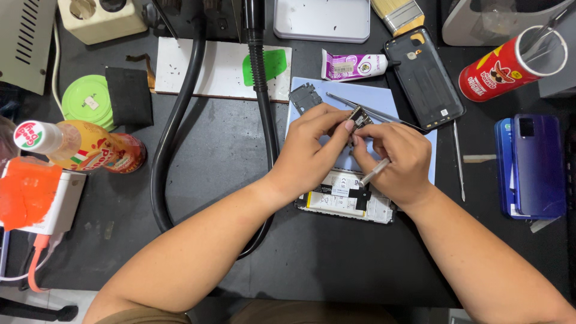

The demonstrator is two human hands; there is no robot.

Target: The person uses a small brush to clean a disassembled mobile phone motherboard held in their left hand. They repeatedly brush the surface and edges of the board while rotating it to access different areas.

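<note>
A: Surroundings? 
B: Black hose [180,114] curves left of the left hand [309,153]; tweezers [366,111], glossy back cover [425,77], opened phone [348,204] on blue mat [390,99].

A: Hands? 
B: Left pinches small metal part [359,118]; right hand [399,162] touches it, gripping a thin tool [373,172]. Black matte table [228,156].

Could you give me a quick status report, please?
Left hand and right hand pinch small phone part. Opened phone beneath. Nothing obstructing.

— From where is the scene viewed?
— A single head-worn camera is aimed almost straight down at the black table [228,150], close in.
— What is framed?
— Both forearms are seen entering from the bottom edge.
</note>
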